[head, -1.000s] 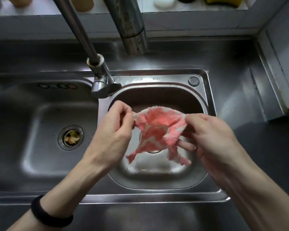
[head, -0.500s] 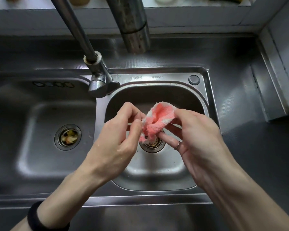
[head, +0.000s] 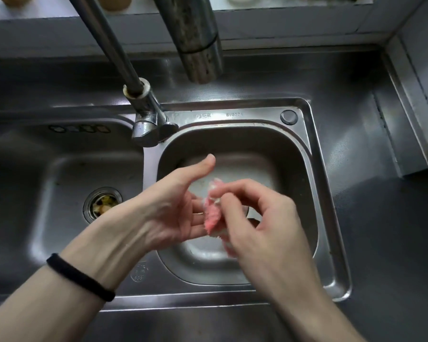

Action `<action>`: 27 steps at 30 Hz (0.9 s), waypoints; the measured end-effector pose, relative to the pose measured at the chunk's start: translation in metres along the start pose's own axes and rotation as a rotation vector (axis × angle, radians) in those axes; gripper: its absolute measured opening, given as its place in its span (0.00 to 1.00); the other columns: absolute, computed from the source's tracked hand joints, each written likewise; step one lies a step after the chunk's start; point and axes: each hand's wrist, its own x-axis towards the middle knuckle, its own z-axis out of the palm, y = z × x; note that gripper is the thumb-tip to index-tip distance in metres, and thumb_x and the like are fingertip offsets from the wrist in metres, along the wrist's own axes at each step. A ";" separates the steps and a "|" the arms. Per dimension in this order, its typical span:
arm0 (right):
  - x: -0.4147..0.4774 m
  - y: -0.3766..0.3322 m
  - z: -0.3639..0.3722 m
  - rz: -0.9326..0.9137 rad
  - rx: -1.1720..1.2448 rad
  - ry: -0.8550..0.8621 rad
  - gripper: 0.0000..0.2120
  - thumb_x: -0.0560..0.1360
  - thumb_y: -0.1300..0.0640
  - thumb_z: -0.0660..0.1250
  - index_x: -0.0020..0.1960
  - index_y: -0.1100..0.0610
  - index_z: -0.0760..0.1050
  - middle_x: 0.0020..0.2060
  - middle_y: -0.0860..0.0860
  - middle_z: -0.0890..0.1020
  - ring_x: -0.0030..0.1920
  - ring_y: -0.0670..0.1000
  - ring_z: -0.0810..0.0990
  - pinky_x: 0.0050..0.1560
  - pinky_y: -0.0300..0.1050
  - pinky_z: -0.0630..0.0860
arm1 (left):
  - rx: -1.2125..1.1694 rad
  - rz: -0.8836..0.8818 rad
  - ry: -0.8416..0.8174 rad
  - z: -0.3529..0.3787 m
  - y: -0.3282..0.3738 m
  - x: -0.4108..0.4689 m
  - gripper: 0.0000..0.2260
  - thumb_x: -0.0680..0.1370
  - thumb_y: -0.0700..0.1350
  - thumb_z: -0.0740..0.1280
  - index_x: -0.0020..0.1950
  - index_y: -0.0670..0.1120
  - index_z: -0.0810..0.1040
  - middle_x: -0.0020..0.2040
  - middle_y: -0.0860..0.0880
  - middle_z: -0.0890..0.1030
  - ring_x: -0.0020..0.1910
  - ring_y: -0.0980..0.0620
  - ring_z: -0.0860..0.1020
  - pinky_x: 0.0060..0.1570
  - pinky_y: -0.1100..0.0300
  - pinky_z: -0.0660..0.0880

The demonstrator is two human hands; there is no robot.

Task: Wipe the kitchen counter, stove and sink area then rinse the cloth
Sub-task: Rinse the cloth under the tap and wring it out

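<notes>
A pink and white cloth [head: 211,213] is bunched small between my two hands above the small right basin [head: 304,169] of the steel sink. My right hand [head: 255,218] is closed over it, fingers curled around the bundle. My left hand [head: 173,208] lies flat and open with the palm turned up, thumb raised, its fingers touching the cloth from the left. Most of the cloth is hidden by my right hand. The tap spout [head: 195,45] hangs above the basin and no water shows.
The large left basin [head: 35,193] has a drain strainer [head: 103,204] with food scraps in it. The tap base [head: 148,122] stands between the basins. Dark steel counter [head: 386,243] lies to the right, a tiled ledge with jars runs behind.
The cloth went from spread out between both hands to crumpled into a small bundle. My left hand let go and opened flat, while my right hand closed over the cloth.
</notes>
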 end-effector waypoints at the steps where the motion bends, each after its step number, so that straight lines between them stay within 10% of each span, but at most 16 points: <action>1: -0.004 0.002 0.001 -0.080 -0.078 -0.011 0.10 0.81 0.63 0.67 0.47 0.51 0.85 0.41 0.45 0.87 0.39 0.46 0.86 0.40 0.38 0.81 | 0.041 -0.005 -0.005 -0.001 -0.002 0.002 0.23 0.72 0.62 0.70 0.34 0.41 0.81 0.27 0.44 0.79 0.21 0.48 0.77 0.25 0.62 0.77; 5: -0.014 0.007 0.009 -0.378 -0.382 -0.037 0.09 0.79 0.60 0.67 0.53 0.52 0.84 0.52 0.43 0.83 0.54 0.48 0.83 0.54 0.50 0.81 | 0.077 -0.006 -0.054 -0.003 -0.010 0.009 0.18 0.74 0.59 0.71 0.50 0.45 0.86 0.47 0.42 0.82 0.46 0.44 0.80 0.46 0.56 0.80; 12: -0.018 0.014 0.006 -0.546 -0.342 -0.098 0.08 0.77 0.65 0.70 0.52 0.58 0.86 0.53 0.47 0.86 0.58 0.47 0.84 0.62 0.46 0.79 | 0.364 0.318 0.133 -0.012 -0.013 0.011 0.12 0.77 0.42 0.74 0.49 0.32 0.78 0.44 0.40 0.74 0.44 0.44 0.70 0.46 0.53 0.67; 18: 0.017 0.039 -0.035 -0.061 -0.121 0.167 0.16 0.79 0.67 0.67 0.56 0.48 0.83 0.49 0.42 0.87 0.51 0.42 0.84 0.49 0.36 0.80 | 0.728 0.696 0.163 -0.020 0.002 -0.028 0.08 0.75 0.50 0.75 0.49 0.48 0.90 0.44 0.41 0.88 0.39 0.52 0.83 0.40 0.64 0.77; 23: 0.046 0.061 -0.026 -0.069 -0.182 -0.158 0.29 0.78 0.63 0.68 0.72 0.37 0.73 0.65 0.35 0.77 0.66 0.40 0.75 0.64 0.41 0.77 | 0.930 0.872 0.147 -0.026 0.017 -0.058 0.05 0.76 0.56 0.77 0.48 0.57 0.90 0.40 0.41 0.87 0.36 0.31 0.83 0.29 0.40 0.79; 24: 0.049 0.062 -0.020 -0.105 -0.206 -0.218 0.30 0.77 0.62 0.68 0.73 0.37 0.72 0.67 0.35 0.75 0.67 0.40 0.74 0.67 0.42 0.75 | 0.965 0.912 0.147 -0.028 0.020 -0.061 0.04 0.76 0.55 0.76 0.47 0.57 0.90 0.40 0.45 0.88 0.37 0.37 0.86 0.34 0.56 0.82; 27: 0.059 0.064 -0.006 -0.172 -0.325 -0.333 0.26 0.76 0.61 0.70 0.69 0.40 0.78 0.69 0.39 0.76 0.70 0.41 0.73 0.74 0.48 0.69 | 1.059 0.968 0.166 -0.032 0.025 -0.069 0.03 0.76 0.53 0.75 0.47 0.59 0.89 0.42 0.51 0.89 0.40 0.47 0.87 0.37 0.61 0.81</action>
